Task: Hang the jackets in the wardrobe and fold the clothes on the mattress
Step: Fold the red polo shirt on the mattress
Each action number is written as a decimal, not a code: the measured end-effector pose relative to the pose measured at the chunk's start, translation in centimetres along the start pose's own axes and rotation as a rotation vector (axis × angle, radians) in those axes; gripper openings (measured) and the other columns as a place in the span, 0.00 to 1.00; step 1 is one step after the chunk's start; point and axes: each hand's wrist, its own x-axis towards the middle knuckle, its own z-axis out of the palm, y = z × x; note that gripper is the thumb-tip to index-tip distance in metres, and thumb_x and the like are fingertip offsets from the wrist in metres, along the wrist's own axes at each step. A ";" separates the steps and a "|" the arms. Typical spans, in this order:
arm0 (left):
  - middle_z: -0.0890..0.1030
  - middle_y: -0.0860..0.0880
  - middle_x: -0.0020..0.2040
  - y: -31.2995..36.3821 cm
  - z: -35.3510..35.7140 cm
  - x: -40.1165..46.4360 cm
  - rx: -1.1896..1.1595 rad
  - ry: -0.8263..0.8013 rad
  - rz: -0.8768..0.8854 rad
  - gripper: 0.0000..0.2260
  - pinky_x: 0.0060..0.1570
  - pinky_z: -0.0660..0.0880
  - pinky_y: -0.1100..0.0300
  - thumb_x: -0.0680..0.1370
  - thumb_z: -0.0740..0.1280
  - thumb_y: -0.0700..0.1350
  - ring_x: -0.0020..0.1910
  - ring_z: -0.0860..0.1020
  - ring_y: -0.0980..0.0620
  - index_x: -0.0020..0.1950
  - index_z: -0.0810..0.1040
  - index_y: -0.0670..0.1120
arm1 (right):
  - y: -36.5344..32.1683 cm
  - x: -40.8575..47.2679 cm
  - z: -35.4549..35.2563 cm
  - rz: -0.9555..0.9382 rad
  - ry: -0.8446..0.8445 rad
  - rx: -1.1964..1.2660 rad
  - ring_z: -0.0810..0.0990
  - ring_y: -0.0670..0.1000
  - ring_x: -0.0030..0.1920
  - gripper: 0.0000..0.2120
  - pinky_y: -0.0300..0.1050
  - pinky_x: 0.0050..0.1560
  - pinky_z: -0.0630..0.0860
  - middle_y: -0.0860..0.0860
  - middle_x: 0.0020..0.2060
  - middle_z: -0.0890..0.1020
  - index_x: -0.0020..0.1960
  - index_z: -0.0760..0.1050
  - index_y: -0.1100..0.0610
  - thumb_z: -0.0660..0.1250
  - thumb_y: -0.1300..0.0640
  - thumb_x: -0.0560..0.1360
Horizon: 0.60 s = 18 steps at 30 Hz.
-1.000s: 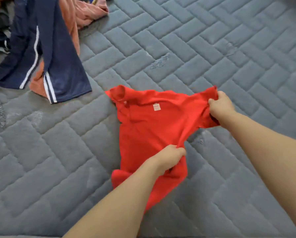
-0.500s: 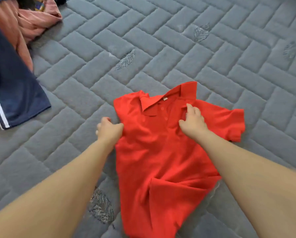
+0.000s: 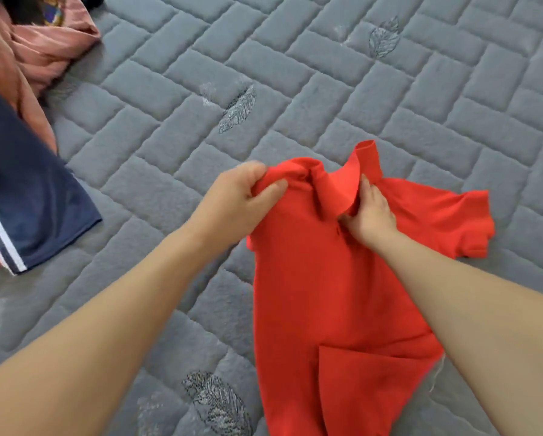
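Note:
A red polo shirt [image 3: 333, 287] lies front-up on the grey quilted mattress [image 3: 326, 89], collar at the far end, right sleeve spread out flat, bottom hem folded up at one corner. My left hand [image 3: 238, 199] grips the bunched left shoulder and lifts it off the mattress. My right hand [image 3: 370, 212] lies at the collar, fingers along the collar flap and thumb tucked at the placket. The shirt's left sleeve is hidden in the bunched cloth.
A navy garment with white stripes [image 3: 27, 196] lies at the left edge over a salmon-pink garment [image 3: 34, 55] that reaches the top left corner. Bare quilted mattress stretches beyond and to the right of the shirt.
The shirt has been turned front-up and laid out. My left hand moved from the shirt's left side up to the shoulder and gathered it; my right hand shifted to the collar.

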 end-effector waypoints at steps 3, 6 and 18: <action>0.70 0.58 0.30 0.0 -2.4 0.2 0.041 0.096 -0.111 0.17 0.30 0.63 0.62 0.81 0.62 0.57 0.30 0.70 0.57 0.39 0.66 0.47 | -0.4 0.5 -0.4 0.041 0.008 -0.039 0.47 0.56 0.79 0.38 0.68 0.74 0.49 0.49 0.80 0.44 0.79 0.52 0.44 0.65 0.38 0.75; 0.82 0.46 0.53 -4.1 -2.9 -0.2 0.784 -0.203 -0.462 0.18 0.48 0.73 0.51 0.82 0.56 0.62 0.55 0.80 0.41 0.55 0.69 0.47 | 0.4 1.8 -0.3 0.014 0.075 -0.150 0.43 0.54 0.79 0.41 0.69 0.73 0.43 0.48 0.80 0.41 0.80 0.42 0.45 0.58 0.33 0.76; 0.64 0.44 0.72 -11.1 10.4 4.0 0.509 0.055 -0.499 0.33 0.75 0.46 0.39 0.75 0.65 0.66 0.73 0.58 0.41 0.74 0.65 0.50 | 4.5 5.0 5.0 -0.188 0.488 -0.175 0.56 0.54 0.78 0.32 0.60 0.76 0.49 0.53 0.78 0.61 0.79 0.56 0.55 0.51 0.42 0.79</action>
